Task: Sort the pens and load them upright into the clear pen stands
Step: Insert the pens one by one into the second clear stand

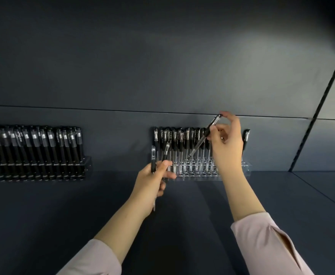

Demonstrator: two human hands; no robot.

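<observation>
A clear pen stand [232, 171] sits on the dark shelf against the back wall, holding several black capped pens [182, 139] upright. My right hand [227, 143] pinches one black pen [204, 137] near its cap, tilted, with its tip pointing down-left over the stand's front holes. My left hand [152, 181] grips two black pens [158, 157], upright, just left of the stand. One single pen [246, 137] stands at the stand's right end.
A second clear stand [83, 165] at the far left is packed with several black pens [33, 143]. The dark shelf surface [192, 205] runs in front of both stands. A dark vertical panel seam [321, 104] runs at the right.
</observation>
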